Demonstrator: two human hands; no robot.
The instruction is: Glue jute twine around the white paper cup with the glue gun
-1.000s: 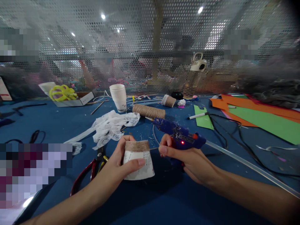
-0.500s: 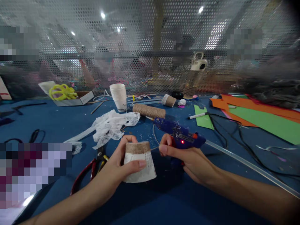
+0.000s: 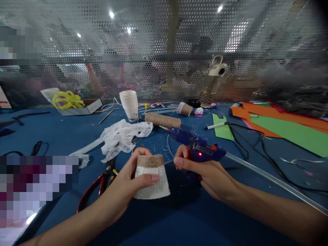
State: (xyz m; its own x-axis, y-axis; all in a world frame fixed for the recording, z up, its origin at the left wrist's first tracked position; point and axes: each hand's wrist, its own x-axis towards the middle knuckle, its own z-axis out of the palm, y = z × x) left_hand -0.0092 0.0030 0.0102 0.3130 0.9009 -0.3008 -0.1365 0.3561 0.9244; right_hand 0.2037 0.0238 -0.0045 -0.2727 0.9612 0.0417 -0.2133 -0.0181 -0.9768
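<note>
My left hand [image 3: 133, 177] is closed round a white paper cup [image 3: 151, 186], thumb across its front. The cup is upside down, and a band of jute twine [image 3: 151, 161] wraps its upper part. From that band a strand runs right to my right hand [image 3: 197, 167], where thumb and forefinger pinch it. The same hand also holds a blue hot glue gun [image 3: 189, 140], its red light lit and a long clear glue stick [image 3: 269, 177] out of its back. Beyond the nozzle lies a roll of jute twine [image 3: 162, 120].
White lace [image 3: 118, 136] lies behind my left hand, with red-handled pliers [image 3: 101, 186] beside my forearm. A stack of paper cups [image 3: 128, 105], a smaller wrapped cup [image 3: 185, 109] and a bottle [image 3: 212, 82] stand farther back. Coloured sheets [image 3: 289, 130] and black cables [image 3: 271, 157] spread at right.
Almost nothing differs. Both hands keep their hold on the cup, twine and glue gun, and the whole view has shifted very slightly.
</note>
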